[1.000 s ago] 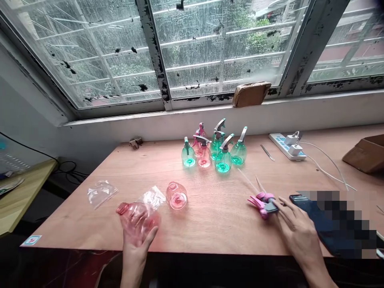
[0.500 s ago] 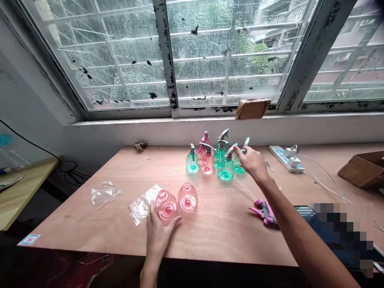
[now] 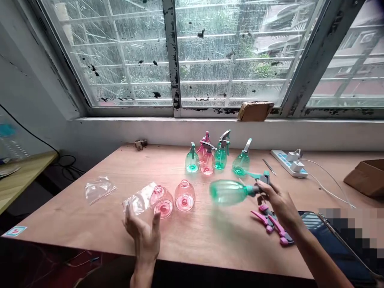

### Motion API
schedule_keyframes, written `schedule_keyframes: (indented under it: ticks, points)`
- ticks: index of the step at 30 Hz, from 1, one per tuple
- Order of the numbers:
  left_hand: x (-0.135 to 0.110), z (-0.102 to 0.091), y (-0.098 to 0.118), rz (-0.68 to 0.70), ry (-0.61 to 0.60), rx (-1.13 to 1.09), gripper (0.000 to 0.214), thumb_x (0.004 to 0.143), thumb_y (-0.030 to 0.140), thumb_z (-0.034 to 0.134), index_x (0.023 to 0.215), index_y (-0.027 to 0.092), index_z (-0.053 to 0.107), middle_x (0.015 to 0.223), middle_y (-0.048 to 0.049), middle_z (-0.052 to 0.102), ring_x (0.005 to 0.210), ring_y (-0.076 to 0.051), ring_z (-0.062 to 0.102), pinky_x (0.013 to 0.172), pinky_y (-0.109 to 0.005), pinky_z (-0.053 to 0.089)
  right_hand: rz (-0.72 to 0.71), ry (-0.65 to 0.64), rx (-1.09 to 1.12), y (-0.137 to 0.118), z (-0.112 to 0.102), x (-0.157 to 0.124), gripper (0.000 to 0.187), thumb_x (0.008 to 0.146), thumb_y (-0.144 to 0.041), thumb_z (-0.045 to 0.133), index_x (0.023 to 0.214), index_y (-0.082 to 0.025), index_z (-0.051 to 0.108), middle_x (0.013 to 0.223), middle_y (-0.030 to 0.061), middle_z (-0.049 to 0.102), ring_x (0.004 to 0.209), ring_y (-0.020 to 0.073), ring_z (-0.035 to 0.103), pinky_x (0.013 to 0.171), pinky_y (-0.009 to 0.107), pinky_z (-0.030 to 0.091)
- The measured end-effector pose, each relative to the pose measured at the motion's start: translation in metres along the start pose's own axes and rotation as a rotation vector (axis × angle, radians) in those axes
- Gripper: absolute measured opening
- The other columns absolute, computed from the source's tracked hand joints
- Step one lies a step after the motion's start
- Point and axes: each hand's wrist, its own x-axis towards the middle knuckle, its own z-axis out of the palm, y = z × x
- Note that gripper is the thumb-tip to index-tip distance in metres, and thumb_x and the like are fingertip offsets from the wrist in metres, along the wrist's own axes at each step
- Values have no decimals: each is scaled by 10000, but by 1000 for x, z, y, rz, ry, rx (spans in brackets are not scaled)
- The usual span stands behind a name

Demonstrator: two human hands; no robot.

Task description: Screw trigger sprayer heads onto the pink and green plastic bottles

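My right hand grips a green spray bottle by its trigger head. The bottle lies sideways in the air above the table, its base toward the left, slightly blurred. My left hand is open near the front edge, fingers apart and nothing in it. Just beyond it stand two pink bottles without spray heads, a left one and a right one. Beside my right hand, pink-and-grey spray heads lie on the table.
At the back stand several spray bottles, among them a pink one and a green one. Clear plastic bags lie left. A power strip, a cardboard box and a dark tablet-like device are on the right.
My right hand has lifted a green spray bottle from the back group, brought it nearer and tipped it sideways. My left hand has let go of the pink bottle and drawn back left.
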Motion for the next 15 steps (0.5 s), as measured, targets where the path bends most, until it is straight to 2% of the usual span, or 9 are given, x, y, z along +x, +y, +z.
schedule_keyframes:
  ticks: [3, 5, 7, 8, 9, 10, 11, 13, 15]
  points:
    - [-23, -3, 32, 263, 1, -151, 892, 949, 789, 428, 1589, 185, 283, 1625, -205, 329, 1552, -412, 277, 1271, -609, 220, 171, -10, 428, 29, -7, -39, 457, 804, -588, 730, 934, -150, 708, 653, -7, 618, 495, 151, 552, 403, 249, 412]
    - [-46, 0, 62, 453, -248, -278, 873, 962, 795, 376, 1602, 211, 259, 1598, -197, 382, 1525, -390, 354, 1235, -583, 334, 232, -38, 527, 43, -5, -60, 452, 777, -568, 783, 912, -143, 710, 617, -18, 605, 457, 134, 542, 368, 229, 401]
    - [-71, 11, 89, 623, -686, -225, 1033, 869, 706, 687, 1632, 220, 189, 1626, -209, 361, 1524, -396, 359, 1198, -547, 419, 275, -57, 558, 51, -3, -76, 443, 767, -576, 800, 841, -155, 680, 535, -51, 543, 383, 111, 499, 325, 203, 357]
    - [-81, 17, 99, 669, -782, -166, 1038, 825, 592, 810, 1620, 245, 238, 1658, -210, 305, 1546, -435, 296, 1187, -589, 421, 298, -60, 560, 53, -3, -82, 447, 776, -590, 789, 826, -164, 663, 496, -72, 499, 344, 97, 463, 305, 186, 319]
    - [-90, 24, 104, 684, -809, -96, 975, 816, 419, 877, 1594, 294, 304, 1675, -194, 272, 1554, -449, 262, 1169, -613, 427, 321, -63, 554, 55, -4, -87, 454, 787, -609, 772, 825, -172, 653, 465, -90, 458, 310, 85, 427, 292, 172, 278]
    - [-96, 31, 107, 670, -793, -51, 951, 811, 201, 881, 1577, 313, 329, 1655, -182, 312, 1539, -421, 305, 1162, -596, 440, 342, -77, 543, 56, -6, -90, 464, 795, -627, 753, 830, -177, 647, 452, -99, 443, 287, 78, 404, 285, 165, 254]
    - [-99, 36, 106, 650, -780, -39, 985, 779, 74, 869, 1570, 298, 327, 1619, -186, 369, 1502, -389, 374, 1147, -561, 464, 358, -110, 524, 57, -9, -92, 474, 805, -646, 731, 820, -181, 640, 446, -99, 443, 273, 74, 390, 282, 164, 246]
    - [-99, 41, 101, 639, -752, -39, 994, 749, 20, 858, 1555, 285, 340, 1560, -185, 453, 1427, -367, 468, 1126, -553, 472, 374, -197, 461, 58, -17, -94, 523, 826, -700, 671, 733, -190, 602, 427, -88, 440, 252, 76, 372, 276, 175, 234]
    - [-92, 38, 96, 637, -763, -77, 920, 740, 172, 904, 1509, 278, 411, 1482, -172, 540, 1331, -376, 548, 1105, -581, 465, 358, -259, 376, 57, -25, -96, 585, 849, -750, 607, 642, -209, 530, 411, -74, 436, 256, 88, 384, 280, 195, 245]
